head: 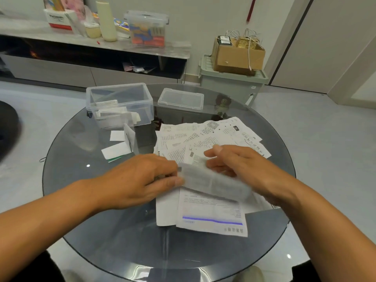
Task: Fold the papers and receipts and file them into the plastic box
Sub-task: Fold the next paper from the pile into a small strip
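Note:
Both hands hold one blurred white receipt (pixel 213 181) just above the round glass table (pixel 85 200). My left hand (pixel 140 180) pinches its left end; my right hand (pixel 242 165) grips its right part, thumb raised. Under them lies a loose pile of printed papers and receipts (pixel 205 139), with a blue-striped sheet (pixel 213 216) nearest me. The clear plastic box (pixel 120 104) stands open at the far left of the table, with several folded papers inside. Its lid (pixel 181 99) lies to the right of it.
A few small folded slips (pixel 117 148) lie between the box and my left hand, one standing on edge. Beyond the table are a low cabinet (pixel 91 64) with clutter and a lidded bin (pixel 232 82) carrying a cardboard box.

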A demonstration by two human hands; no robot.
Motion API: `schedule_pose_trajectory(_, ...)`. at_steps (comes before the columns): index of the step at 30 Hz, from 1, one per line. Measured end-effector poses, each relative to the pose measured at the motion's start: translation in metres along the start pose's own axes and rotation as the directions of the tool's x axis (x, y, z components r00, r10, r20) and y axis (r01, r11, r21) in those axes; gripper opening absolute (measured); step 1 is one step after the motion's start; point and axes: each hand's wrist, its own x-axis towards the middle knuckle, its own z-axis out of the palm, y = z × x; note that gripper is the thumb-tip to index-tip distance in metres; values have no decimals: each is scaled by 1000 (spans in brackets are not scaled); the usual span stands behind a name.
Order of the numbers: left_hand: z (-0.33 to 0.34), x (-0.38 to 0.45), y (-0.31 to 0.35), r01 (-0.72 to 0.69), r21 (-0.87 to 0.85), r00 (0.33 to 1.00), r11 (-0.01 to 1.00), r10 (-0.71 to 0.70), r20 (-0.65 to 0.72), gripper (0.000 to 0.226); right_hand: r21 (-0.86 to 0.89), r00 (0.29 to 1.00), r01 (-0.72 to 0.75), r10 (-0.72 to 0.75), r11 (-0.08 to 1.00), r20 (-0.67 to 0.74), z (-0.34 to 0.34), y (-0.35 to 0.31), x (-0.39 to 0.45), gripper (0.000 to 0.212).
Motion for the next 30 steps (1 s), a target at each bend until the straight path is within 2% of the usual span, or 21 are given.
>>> schedule_pose_trajectory(3,11,-1,5,237,-217,963,947,-259,-76,37,65,991,-122,125,990,-40,-4,-5,1,60)
schedule_pose_trajectory(6,20,6,11,358,-354,899,864,-421,-118,29,139,985,-156,164,978,-47,-6,-11,-1,61)
schedule_pose_trajectory(9,23,15,14,413,-368,865,833,-485,-127,23,101,988,-112,122,989,-95,-5,-8,-2,43)
schedule_pose_trajectory(10,24,17,14,421,-358,861,833,-491,-131,22,85,985,-109,119,990,-121,-5,-6,-1,43)
schedule_pose_trajectory(13,28,22,12,430,-345,859,834,-495,-126,17,69,969,-139,150,988,-195,-5,-2,2,65)
schedule_pose_trajectory(15,29,24,14,417,-319,871,851,-474,-126,15,21,965,-169,170,985,-202,-6,-2,3,65)
schedule_pose_trajectory(17,29,24,14,415,-240,884,878,-451,-121,24,-62,965,-193,178,979,-194,-6,3,3,66)
schedule_pose_trajectory(19,28,22,13,347,-123,922,930,-362,-135,34,-161,967,-188,154,969,-201,-3,10,4,69)
schedule_pose_trajectory(21,23,22,11,129,60,987,990,-123,-108,42,-237,970,-166,115,957,-215,1,15,5,71)
schedule_pose_trajectory(23,17,22,10,-109,220,994,970,107,22,50,-288,974,-117,54,951,-218,5,18,5,71)
schedule_pose_trajectory(24,15,23,11,-167,261,985,951,149,86,52,-309,975,-88,20,947,-219,7,19,6,71)
schedule_pose_trajectory(27,11,31,15,-199,318,975,927,156,157,52,-423,967,-2,-105,906,-231,12,20,5,65)
schedule_pose_trajectory(30,12,39,16,-222,370,968,902,159,193,45,-674,940,106,-295,731,-172,13,7,0,39)
